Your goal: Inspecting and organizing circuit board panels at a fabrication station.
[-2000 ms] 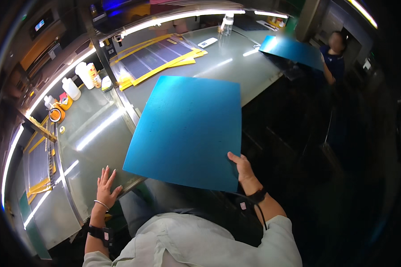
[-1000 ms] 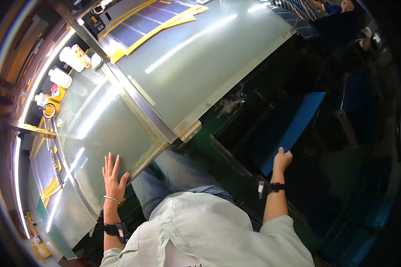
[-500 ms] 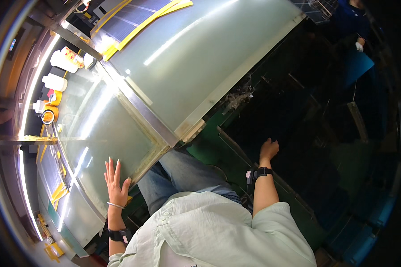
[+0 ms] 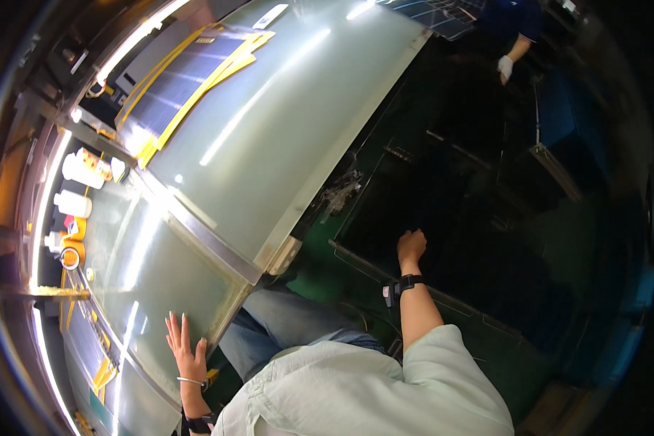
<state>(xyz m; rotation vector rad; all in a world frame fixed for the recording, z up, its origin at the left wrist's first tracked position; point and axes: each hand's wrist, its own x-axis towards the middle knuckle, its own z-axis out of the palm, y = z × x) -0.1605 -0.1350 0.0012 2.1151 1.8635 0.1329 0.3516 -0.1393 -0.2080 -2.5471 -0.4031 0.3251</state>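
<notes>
My left hand [image 4: 185,346] lies flat with fingers spread on the near edge of a pale glass-topped table [image 4: 189,269]. Out to the right, my right hand [image 4: 413,245] is closed, its fingers curled above a large dark surface [image 4: 443,218]. Too little light falls there to show what, if anything, is between those fingers. A black band with a small box [image 4: 398,289] sits on my right wrist, and my left wrist has a thin bracelet [image 4: 191,380].
White bottles [image 4: 73,204] and an orange tape roll [image 4: 70,257] line the table's left side. Dark panels with yellow edging [image 4: 196,80] lie at the far end. A person's gloved hand [image 4: 505,67] shows at the far right, near a blue stack [image 4: 570,116].
My view has turned, so the table and both hands sit lower and further left. My left hand stays flat on the glass; my right stays closed. The other person's arm has shifted.
</notes>
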